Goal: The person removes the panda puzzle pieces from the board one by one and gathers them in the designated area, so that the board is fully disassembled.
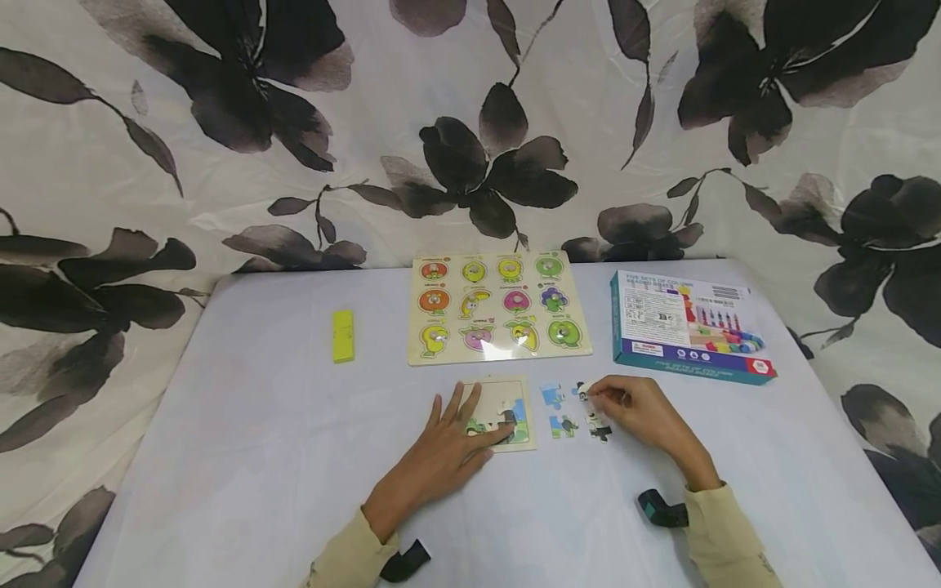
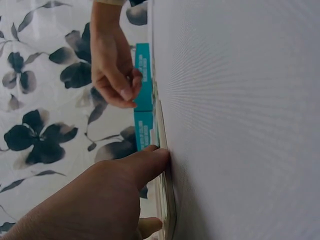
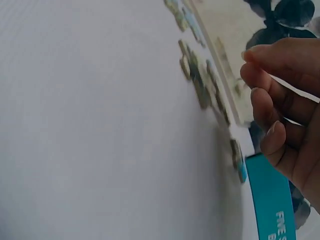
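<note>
A small wooden jigsaw board (image 1: 524,390) lies near the middle of the table with a few pieces in its frame. My left hand (image 1: 452,441) rests on it, fingers spread; in the left wrist view the thumb (image 2: 152,162) touches the board's edge. To the board's right lie loose jigsaw pieces: a blue piece (image 1: 553,396), a green-and-blue piece (image 1: 563,426), a black-and-white piece (image 1: 599,428) and a panda-face piece (image 1: 582,390). Just above these, my right hand (image 1: 638,412) has curled fingers, thumb and index tips together. Nothing shows between them in the right wrist view.
Behind the jigsaw lies a larger fruit puzzle board (image 1: 500,314) with a shiny surface. A teal-edged box (image 1: 691,327) of beaded columns lies at the right back. A yellow block (image 1: 343,336) lies left of the fruit board. Floral cloth (image 1: 470,122) hangs behind the table.
</note>
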{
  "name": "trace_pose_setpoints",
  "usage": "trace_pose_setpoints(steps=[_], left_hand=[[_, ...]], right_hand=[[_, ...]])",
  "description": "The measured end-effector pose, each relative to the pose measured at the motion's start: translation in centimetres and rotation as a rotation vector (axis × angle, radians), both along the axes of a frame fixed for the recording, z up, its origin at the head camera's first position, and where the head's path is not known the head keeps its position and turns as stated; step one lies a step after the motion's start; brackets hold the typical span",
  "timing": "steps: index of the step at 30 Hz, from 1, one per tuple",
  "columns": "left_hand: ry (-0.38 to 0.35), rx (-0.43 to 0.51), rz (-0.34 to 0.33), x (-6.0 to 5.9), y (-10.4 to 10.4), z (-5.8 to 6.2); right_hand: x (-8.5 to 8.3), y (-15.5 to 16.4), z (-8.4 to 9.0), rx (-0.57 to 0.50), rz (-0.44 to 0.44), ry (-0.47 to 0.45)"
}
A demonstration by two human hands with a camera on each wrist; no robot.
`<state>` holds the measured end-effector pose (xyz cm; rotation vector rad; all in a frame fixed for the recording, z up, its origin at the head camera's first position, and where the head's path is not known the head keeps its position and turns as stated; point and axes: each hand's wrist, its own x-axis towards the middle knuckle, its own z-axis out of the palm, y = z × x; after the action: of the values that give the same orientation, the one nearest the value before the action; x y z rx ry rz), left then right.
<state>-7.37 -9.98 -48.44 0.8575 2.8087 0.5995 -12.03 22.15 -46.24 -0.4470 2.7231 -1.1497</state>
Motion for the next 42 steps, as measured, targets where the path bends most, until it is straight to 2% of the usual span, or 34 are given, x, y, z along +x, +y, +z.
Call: trace_pose_setpoints(steps=[4, 7, 12, 16, 19, 23, 42], left_hand=[[0.004, -0.013, 0.006, 0.0, 0.0, 0.0], [0.002, -0.018, 0.012, 0.0, 0.1, 0.2], [-0.008, -0.030, 0.012, 0.0, 0.1, 0.3], [-0.013, -0.039, 0.008, 0.0, 0.1, 0.3], [-0.007, -0.043, 0.007, 0.0, 0.1, 0.4], [0.000, -0.049, 0.008, -0.1, 0.1, 0.3], [0.016, -0.034, 0.008, -0.1, 0.1, 0.2]], right_hand=[[-0.8, -1.6, 0.5, -0.054, 0.016, -0.001], [-1.2, -3.4, 0.6, -0.069, 0.063, 0.015], [-1.5, -6.5, 0.5, -0.026, 0.188, 0.073], [-1.5, -8.4, 0.1, 0.052, 0.260, 0.105], [-1.4, -9.2, -0.2, 0.119, 0.263, 0.117], [-1.3, -9.7, -0.4, 0.153, 0.247, 0.122], [-1.0, -9.9, -0.5, 0.144, 0.242, 0.120]])
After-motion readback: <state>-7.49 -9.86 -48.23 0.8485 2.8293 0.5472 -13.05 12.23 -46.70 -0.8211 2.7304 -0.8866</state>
